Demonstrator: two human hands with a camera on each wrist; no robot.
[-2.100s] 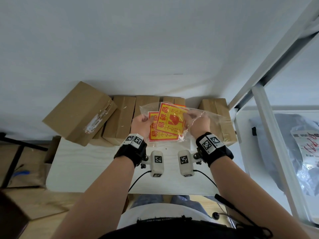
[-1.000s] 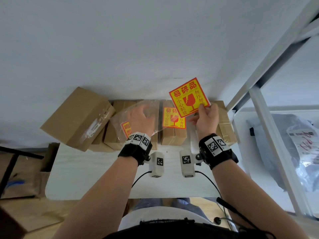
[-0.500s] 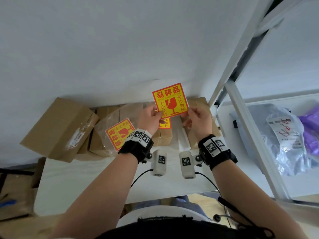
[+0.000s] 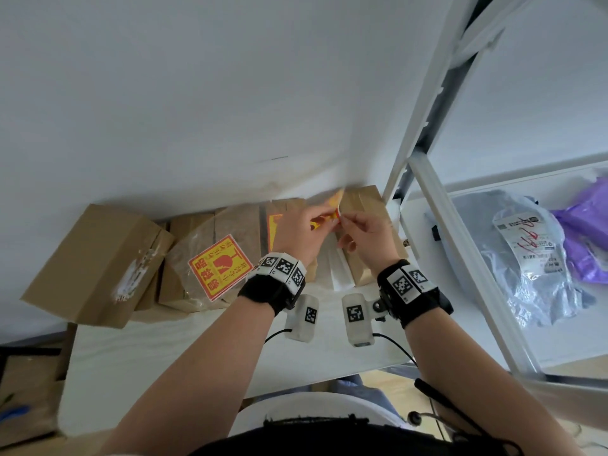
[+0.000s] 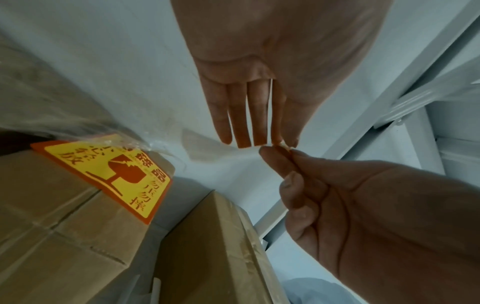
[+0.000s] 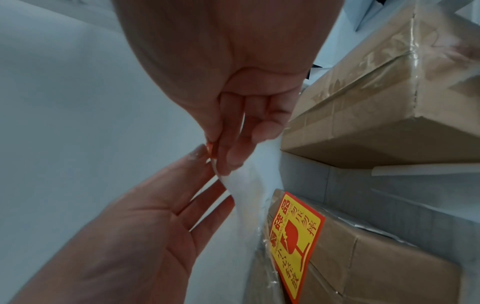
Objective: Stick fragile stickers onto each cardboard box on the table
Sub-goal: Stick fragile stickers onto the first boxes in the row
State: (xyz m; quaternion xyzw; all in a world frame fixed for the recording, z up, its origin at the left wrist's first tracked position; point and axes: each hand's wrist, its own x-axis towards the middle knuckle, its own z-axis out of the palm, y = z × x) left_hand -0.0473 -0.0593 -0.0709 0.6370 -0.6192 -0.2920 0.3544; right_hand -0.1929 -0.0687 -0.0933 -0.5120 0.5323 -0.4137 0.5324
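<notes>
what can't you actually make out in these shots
- Sticker being held: in the head view both hands cover most of it and it is blurred; its print is unreadable.
- Left hand and right hand: whether the backing is peeled yet is unclear in every view.
- Cardboard boxes: the plastic bag of stickers and the hands cover several tops, so I cannot count the labelled ones.

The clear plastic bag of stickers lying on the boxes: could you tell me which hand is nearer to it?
Left. The left hand is raised just right of the bag of stickers, its wrist beside it; the right hand is farther right, and both pinch the sticker.
</notes>
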